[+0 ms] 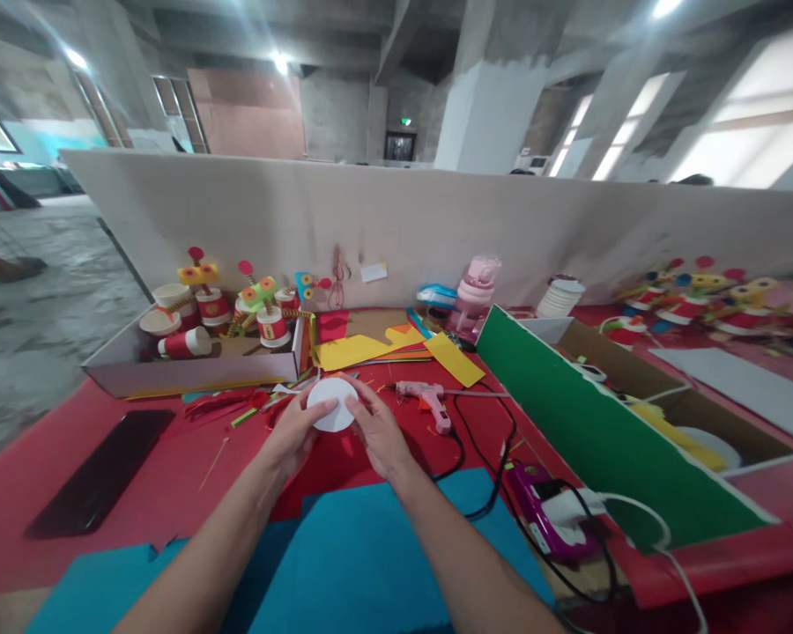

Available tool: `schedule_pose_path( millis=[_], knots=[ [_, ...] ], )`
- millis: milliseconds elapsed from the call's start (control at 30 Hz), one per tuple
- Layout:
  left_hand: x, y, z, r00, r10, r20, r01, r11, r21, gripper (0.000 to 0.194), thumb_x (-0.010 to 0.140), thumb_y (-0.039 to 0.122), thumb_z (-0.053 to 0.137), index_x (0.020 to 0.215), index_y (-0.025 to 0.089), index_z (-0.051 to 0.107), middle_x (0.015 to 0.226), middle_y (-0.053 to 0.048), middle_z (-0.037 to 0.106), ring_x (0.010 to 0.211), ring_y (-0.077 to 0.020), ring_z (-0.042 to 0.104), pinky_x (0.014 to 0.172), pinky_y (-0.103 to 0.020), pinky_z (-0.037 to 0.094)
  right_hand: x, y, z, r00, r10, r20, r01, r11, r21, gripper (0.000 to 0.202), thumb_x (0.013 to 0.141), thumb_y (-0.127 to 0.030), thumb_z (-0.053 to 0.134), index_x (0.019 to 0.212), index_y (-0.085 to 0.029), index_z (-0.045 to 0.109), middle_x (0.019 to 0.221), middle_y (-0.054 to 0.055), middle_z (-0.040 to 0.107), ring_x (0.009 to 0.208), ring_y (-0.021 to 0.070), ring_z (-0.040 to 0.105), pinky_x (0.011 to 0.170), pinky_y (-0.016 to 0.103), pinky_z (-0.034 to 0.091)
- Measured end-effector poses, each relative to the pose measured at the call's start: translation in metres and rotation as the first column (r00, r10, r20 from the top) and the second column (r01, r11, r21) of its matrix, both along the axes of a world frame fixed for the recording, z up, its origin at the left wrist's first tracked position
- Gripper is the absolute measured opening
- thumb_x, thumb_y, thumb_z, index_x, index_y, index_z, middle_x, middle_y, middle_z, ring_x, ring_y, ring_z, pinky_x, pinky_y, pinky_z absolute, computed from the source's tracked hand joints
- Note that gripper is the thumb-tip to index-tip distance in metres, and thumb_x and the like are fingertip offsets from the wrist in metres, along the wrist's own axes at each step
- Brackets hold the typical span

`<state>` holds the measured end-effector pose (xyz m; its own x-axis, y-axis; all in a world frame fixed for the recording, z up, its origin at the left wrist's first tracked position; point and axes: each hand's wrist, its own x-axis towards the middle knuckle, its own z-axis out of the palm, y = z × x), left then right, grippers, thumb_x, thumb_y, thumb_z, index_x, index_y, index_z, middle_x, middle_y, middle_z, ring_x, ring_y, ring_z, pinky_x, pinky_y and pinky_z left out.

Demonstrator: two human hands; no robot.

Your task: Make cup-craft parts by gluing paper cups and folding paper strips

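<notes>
Between both hands I hold a round white paper disc (331, 417), face up above the red tabletop. My left hand (297, 430) grips its left edge, thumb on top. My right hand (375, 426) pinches the right edge, its thumb also on the upper face; the fingers of both hands are partly hidden beneath. Just right of the hands lies a pink hot glue gun (426, 398) with a black cord. Behind them are yellow paper sheets (357, 350). Left of my left hand are red scissors-like handles (221, 403), not clear enough to name for certain.
At the left, a white box (191, 377) holds paper-cup figures (272, 326). A black phone-like slab (102, 471) lies in front of it. Blue cloth (363, 555) covers the near edge. A green-sided divided box (608, 431) and a purple power strip (548, 515) with cords stand right.
</notes>
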<state>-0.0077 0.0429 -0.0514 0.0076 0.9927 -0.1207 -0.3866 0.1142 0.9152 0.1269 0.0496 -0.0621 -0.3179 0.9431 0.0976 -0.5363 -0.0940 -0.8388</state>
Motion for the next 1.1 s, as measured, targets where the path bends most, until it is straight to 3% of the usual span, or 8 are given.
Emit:
schedule_pose_path(
  millis=[300,667,900,1100],
  knots=[
    [0.004,0.001,-0.003,1.0,-0.009,0.024,0.009,1.0,-0.014,0.057,0.058,0.029,0.08,0.111,0.012,0.063,0.09,-0.009,0.072,0.079,-0.0197,0.067,0.069,-0.027,0.051,-0.004,0.005,-0.012,0.997,-0.071,0.022,0.072,0.995,-0.075,0.047,0.072,-0.036,0.072,0.117,-0.024,0.061,0.106,0.002,0.069,0.094,0.0183,0.065,0.083,0.03,0.052],
    [0.003,0.003,-0.009,0.999,-0.02,0.032,0.02,1.0,-0.018,0.057,0.06,0.028,0.081,0.112,0.012,0.062,0.094,-0.009,0.072,0.082,-0.0208,0.067,0.07,-0.027,0.051,-0.003,0.005,-0.009,0.994,-0.087,0.071,0.095,0.99,-0.103,0.048,0.07,-0.037,0.072,0.115,-0.023,0.062,0.102,0.002,0.07,0.088,0.0174,0.066,0.079,0.028,0.053],
    [-0.019,0.004,-0.002,0.95,-0.273,0.149,0.283,0.958,-0.052,0.055,0.079,0.059,0.055,0.116,0.019,0.061,0.117,-0.013,0.064,0.1,-0.0266,0.061,0.074,-0.037,0.055,0.004,0.014,-0.013,0.998,-0.063,0.015,0.065,0.986,-0.156,0.048,0.068,-0.038,0.074,0.111,-0.022,0.063,0.106,0.004,0.069,0.087,0.0175,0.065,0.068,0.026,0.054],
    [-0.024,0.003,-0.002,0.963,-0.266,-0.041,0.264,0.963,-0.052,0.052,0.071,0.029,0.074,0.12,0.019,0.059,0.11,-0.01,0.066,0.084,-0.0173,0.064,0.07,-0.026,0.052,0.006,0.012,-0.012,0.998,-0.009,0.062,0.015,0.995,-0.103,0.045,0.068,-0.036,0.075,0.11,-0.022,0.064,0.107,0.003,0.068,0.088,0.0163,0.064,0.072,0.024,0.053]
  ],
)
